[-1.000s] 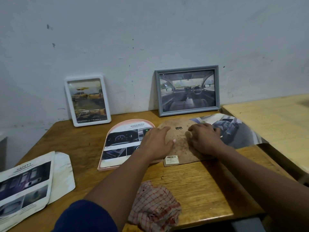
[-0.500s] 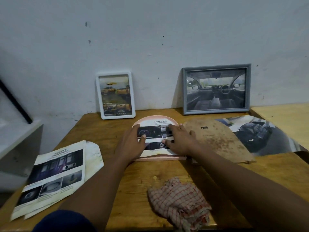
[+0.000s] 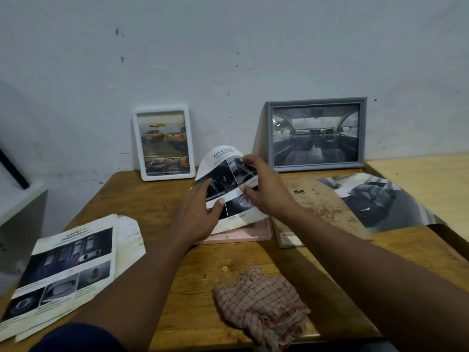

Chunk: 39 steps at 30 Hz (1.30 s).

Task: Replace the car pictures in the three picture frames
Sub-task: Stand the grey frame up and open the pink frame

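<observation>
A pink arched frame [image 3: 237, 236] lies flat on the wooden table [image 3: 193, 270]. Both hands hold an arch-shaped car picture [image 3: 223, 158], headed "ADVANCED", tilted up off the frame. My left hand [image 3: 200, 214] grips its lower left edge. My right hand [image 3: 264, 189] pinches its right side. The frame's brown backing board [image 3: 324, 207] lies just right of the frame. A white frame [image 3: 164, 143] with yellow trucks and a grey frame [image 3: 316, 134] with a car interior lean against the wall. A "SAFETY" car picture [image 3: 63, 270] lies at the left.
A large dark car print [image 3: 380, 201] lies at the right, partly under the backing board. A red-checked cloth [image 3: 261, 303] is crumpled near the front edge. A lighter table [image 3: 426, 184] adjoins on the right. A grey shelf [image 3: 17, 224] stands at the left.
My hands went from the backing board to the pink frame, then lifted the arched picture up off it. The view shifted left.
</observation>
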Available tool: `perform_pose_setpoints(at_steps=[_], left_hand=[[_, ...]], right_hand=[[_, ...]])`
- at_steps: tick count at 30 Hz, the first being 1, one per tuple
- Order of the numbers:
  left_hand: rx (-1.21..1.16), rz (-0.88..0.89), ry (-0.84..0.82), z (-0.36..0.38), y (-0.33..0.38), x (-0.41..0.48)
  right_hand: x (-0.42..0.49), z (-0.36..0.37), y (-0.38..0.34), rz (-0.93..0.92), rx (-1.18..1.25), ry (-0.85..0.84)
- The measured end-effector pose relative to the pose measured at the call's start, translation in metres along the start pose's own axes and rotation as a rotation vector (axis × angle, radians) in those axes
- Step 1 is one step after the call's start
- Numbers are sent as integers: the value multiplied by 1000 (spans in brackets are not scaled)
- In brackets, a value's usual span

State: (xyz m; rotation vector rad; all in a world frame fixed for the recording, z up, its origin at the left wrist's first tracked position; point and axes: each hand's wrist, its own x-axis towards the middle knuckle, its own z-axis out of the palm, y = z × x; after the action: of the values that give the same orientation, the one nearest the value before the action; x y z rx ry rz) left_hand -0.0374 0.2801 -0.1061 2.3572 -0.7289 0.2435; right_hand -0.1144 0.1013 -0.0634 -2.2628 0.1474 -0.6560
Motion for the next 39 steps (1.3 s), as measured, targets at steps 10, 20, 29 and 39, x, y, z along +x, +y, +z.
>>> perform_pose_setpoints(at_steps=[10,20,29,39], left_hand=[[-245,197,-96,77,133,29],[-142,337,-448,169,233,27],[27,422,-461,176,234,29],[15,476,-501,169,227,24]], right_hand=[[-10,-179,74,224,-45,79],[-41,-267,169,477,-316,3],[-45,-229,182,410,-826,-267],[-53,-220,186,342,-627,-308]])
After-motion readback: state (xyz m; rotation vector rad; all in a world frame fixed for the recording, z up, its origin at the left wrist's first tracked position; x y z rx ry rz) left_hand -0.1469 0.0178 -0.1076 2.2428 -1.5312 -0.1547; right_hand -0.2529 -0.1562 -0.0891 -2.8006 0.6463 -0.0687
